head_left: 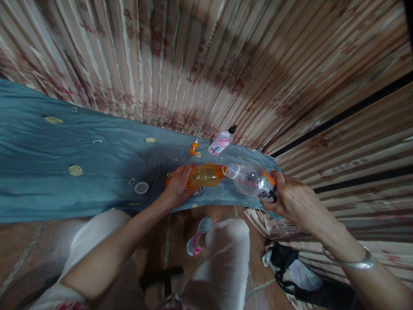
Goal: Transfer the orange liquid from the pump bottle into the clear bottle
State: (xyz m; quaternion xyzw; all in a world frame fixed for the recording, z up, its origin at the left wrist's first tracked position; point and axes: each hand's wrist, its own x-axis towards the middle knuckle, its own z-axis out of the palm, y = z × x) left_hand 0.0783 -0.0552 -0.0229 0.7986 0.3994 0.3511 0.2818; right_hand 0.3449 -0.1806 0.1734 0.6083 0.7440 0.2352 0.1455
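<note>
Three bottles: left hand point(178, 186) grips one orange bottle point(206, 175), right hand point(292, 199) grips one clear bottle point(253, 180), mouths touching between them; one white bottle point(221, 142) lies beyond on the tabletop point(64, 146).

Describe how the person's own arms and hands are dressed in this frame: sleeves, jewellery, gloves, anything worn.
Both forearms are bare, with no sleeves reaching into view and no gloves. The right wrist carries a plain silver-coloured bangle, smooth and rounded. The left hand and its wrist show nothing worn; no watch or bracelet. No rings can be made out on the right hand, though the fingers are too small to be sure.
</note>
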